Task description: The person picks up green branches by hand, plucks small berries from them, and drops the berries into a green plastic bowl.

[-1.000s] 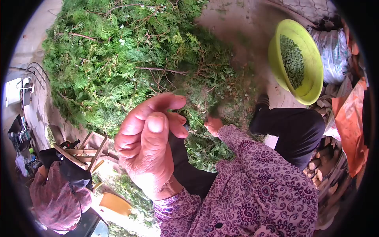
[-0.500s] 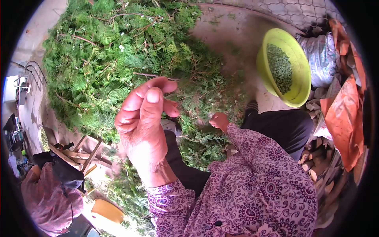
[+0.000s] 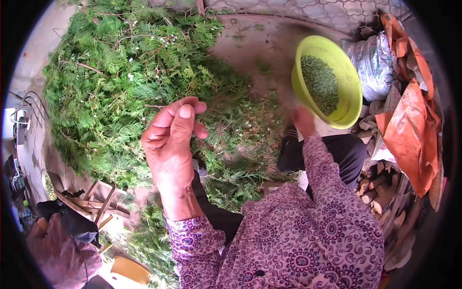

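Note:
My left hand (image 3: 174,139) is raised in front of the green branches (image 3: 103,103), its fingers curled and the thumb pressed toward the index finger. Whether something small sits inside is hidden. My right hand (image 3: 303,121), smeared by motion, is beside the lower left rim of the yellow-green bowl (image 3: 352,89); its fingers cannot be made out. Many small green cones or berries (image 3: 319,85) lie in the bowl. Between my hands, loose sprigs (image 3: 243,139) are scattered over the ground.
At the right are a white sack (image 3: 368,67), an orange sheet (image 3: 409,132) and stacked firewood (image 3: 380,190). Lower left, another person's sleeve (image 3: 62,250) shows near a wooden frame (image 3: 103,202) and an orange-yellow container (image 3: 129,270). Wire mesh (image 3: 317,12) runs along the back.
My right hand has moved from the loose sprigs up and right to the bowl. My left hand keeps its curled pose. The view has shifted slightly right.

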A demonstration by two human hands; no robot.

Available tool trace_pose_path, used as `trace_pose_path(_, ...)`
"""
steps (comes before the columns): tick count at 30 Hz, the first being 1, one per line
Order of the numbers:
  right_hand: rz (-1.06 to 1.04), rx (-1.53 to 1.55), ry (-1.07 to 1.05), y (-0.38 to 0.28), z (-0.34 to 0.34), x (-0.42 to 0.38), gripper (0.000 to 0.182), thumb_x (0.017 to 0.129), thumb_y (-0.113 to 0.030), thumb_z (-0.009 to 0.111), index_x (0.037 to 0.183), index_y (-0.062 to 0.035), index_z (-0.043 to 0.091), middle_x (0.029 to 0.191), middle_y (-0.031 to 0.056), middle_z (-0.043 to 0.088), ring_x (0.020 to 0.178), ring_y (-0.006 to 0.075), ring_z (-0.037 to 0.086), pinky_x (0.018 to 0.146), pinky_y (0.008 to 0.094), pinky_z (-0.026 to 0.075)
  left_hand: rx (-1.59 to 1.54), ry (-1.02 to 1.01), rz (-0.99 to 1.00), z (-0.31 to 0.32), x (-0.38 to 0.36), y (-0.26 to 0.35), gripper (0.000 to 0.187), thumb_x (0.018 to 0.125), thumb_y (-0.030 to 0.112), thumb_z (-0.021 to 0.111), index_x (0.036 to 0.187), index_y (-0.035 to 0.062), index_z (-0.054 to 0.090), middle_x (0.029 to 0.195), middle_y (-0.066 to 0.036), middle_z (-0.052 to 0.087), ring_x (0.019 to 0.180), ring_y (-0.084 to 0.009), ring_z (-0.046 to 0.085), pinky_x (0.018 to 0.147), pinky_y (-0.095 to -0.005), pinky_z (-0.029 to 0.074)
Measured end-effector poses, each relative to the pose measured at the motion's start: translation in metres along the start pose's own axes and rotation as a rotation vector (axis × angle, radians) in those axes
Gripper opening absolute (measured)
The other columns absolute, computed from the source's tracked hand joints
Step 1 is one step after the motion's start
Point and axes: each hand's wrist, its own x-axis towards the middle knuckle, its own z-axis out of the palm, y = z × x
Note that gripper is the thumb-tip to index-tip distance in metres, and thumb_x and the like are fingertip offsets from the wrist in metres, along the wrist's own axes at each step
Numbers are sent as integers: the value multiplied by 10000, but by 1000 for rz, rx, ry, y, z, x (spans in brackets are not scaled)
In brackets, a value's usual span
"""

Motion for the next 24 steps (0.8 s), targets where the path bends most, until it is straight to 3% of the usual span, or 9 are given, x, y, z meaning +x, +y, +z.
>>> trace_pose_path(2, 504, 447, -99, -7, 46, -8, 204, 707, -176, 600, 834, -17, 609, 752, 123, 613, 669, 194, 597, 596, 308, 467, -2, -11, -11, 6, 1, -6, 212, 830, 183, 586, 923, -4, 624, 834, -109, 636, 542, -97, 512, 552, -217, 439)
trace_pose_path(4, 163, 98, -19, 31, 102, -20, 204, 677, -205, 609, 773, -25, 602, 724, 143, 606, 700, 279, 593, 629, 354, 463, 11, -19, -34, 11, 2, -10, 219, 815, 186, 611, 931, 0, 624, 823, -87, 640, 551, -86, 517, 548, -205, 429)
trace_pose_path(11, 293, 11, -205, 52, 162, -22, 258, 647, -219, 621, 817, -26, 607, 749, 176, 607, 767, 327, 592, 687, 403, 463, 85, -52, -134, 31, 2, -21, 249, 808, 190, 621, 944, -19, 613, 837, -89, 634, 575, -82, 525, 556, -200, 434)
trace_pose_path(13, 217, -175, -227, 41, 167, -23, 258, 647, -220, 624, 821, -32, 599, 730, 176, 597, 738, 342, 577, 665, 419, 454, 117, -76, -155, 34, 3, -24, 261, 805, 193, 626, 949, -25, 611, 841, -93, 632, 587, -79, 528, 559, -201, 436)
trace_pose_path(20, 200, -6, -209, 54, 165, -43, 263, 654, -227, 629, 811, -24, 573, 669, 152, 582, 692, 336, 565, 630, 428, 440, 151, -79, -221, 46, 4, -30, 275, 798, 204, 634, 954, -21, 609, 843, -92, 629, 585, -78, 529, 561, -199, 436)
trace_pose_path(23, 382, -12, -121, 74, 157, -48, 239, 679, -202, 614, 825, -20, 564, 680, 147, 589, 624, 303, 575, 596, 400, 457, 149, -96, -216, 47, 4, -34, 266, 802, 196, 629, 953, -23, 607, 843, -90, 627, 588, -78, 530, 562, -196, 430)
trace_pose_path(24, 498, 158, -81, 104, 169, -46, 188, 699, -192, 590, 776, -21, 569, 652, 142, 588, 581, 284, 576, 566, 387, 459, 158, -103, -218, 48, 4, -34, 261, 804, 191, 626, 951, -23, 607, 845, -88, 627, 588, -76, 529, 562, -193, 427)
